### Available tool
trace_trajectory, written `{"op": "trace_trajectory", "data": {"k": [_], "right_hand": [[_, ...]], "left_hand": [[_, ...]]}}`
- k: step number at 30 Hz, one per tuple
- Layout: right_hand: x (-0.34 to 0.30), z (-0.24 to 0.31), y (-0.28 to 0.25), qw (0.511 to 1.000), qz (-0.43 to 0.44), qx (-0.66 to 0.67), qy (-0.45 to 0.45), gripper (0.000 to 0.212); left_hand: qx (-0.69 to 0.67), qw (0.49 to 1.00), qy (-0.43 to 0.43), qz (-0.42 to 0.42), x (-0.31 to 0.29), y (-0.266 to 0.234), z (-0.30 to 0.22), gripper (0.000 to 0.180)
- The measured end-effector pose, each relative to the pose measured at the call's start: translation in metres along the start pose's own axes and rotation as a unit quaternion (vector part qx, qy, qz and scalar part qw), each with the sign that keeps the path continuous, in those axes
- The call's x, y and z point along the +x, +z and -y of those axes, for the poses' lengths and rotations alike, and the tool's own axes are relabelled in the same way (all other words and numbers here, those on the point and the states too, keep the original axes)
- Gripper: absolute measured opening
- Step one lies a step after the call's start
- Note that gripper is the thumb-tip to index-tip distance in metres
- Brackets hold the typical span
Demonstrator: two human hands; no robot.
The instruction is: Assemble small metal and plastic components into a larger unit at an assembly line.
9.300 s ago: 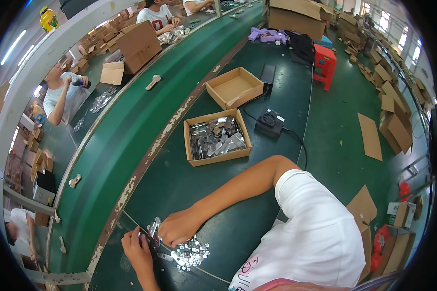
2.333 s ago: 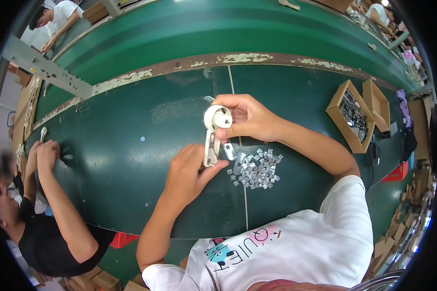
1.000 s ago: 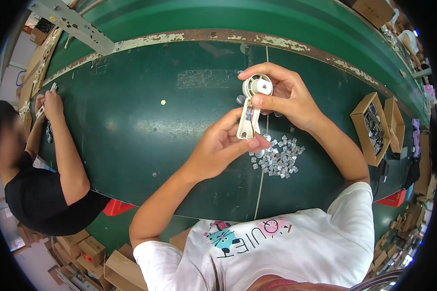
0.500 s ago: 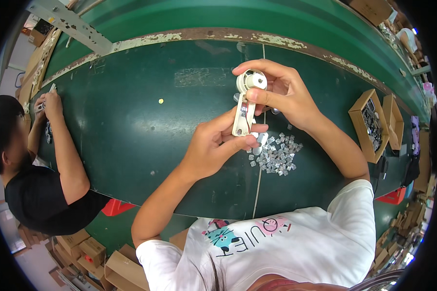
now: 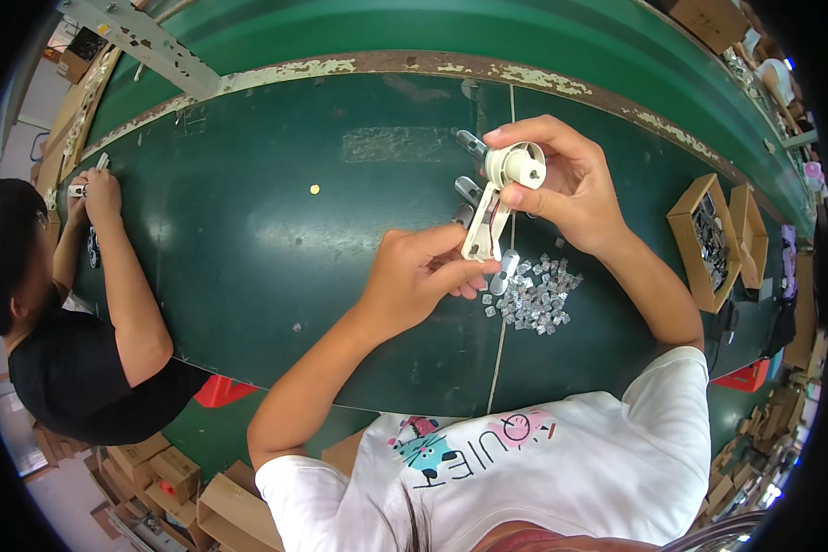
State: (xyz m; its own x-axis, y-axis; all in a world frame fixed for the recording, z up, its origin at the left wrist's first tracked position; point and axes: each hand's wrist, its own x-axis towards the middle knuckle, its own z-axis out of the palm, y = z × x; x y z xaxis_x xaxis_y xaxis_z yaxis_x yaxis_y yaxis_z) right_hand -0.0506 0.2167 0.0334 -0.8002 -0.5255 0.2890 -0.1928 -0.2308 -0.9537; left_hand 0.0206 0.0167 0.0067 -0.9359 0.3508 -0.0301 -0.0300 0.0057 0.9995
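Note:
Both hands hold a cream plastic handheld fan housing (image 5: 481, 237) over the table. Its round head, with a white motor-like cylinder at the centre, is at the upper right; a thin dark-red wire runs along the open handle. My right hand (image 5: 580, 189) grips the head between thumb and fingers. Lower down, my left hand (image 5: 409, 281) pinches the handle's end. Oblong silver-grey pieces (image 5: 468, 189) lie beside and partly beneath the housing; one bright piece (image 5: 505, 273) sits near my left fingertips. Just right of it spreads a pile of small clear square pieces (image 5: 540, 296).
An open cardboard box (image 5: 708, 244) of dark parts stands at the right, with another carton (image 5: 748, 235) beside it. A small yellow disc (image 5: 315, 189) lies left of centre. At the far left, another person (image 5: 92, 340) handles a white part. A metal post (image 5: 147, 46) rises at the back left.
The fan housing has moved a little right and turned, so the handle's inside shows less. Both hands moved with it, uncovering more silver-grey pieces. The view has shifted slightly.

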Motion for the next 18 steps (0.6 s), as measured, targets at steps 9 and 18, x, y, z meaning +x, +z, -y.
{"op": "trace_trajectory", "data": {"k": [9,18], "right_hand": [[0.001,0.005,0.004,0.999,-0.014,0.035,0.010,0.036],[0.017,0.001,-0.009,0.991,0.024,-0.033,0.124,0.037]], "left_hand": [[-0.043,0.997,-0.058,0.030,-0.004,0.000,-0.012,0.012],[0.118,0.992,0.043,-0.027,0.004,-0.002,0.001,0.053]]}}
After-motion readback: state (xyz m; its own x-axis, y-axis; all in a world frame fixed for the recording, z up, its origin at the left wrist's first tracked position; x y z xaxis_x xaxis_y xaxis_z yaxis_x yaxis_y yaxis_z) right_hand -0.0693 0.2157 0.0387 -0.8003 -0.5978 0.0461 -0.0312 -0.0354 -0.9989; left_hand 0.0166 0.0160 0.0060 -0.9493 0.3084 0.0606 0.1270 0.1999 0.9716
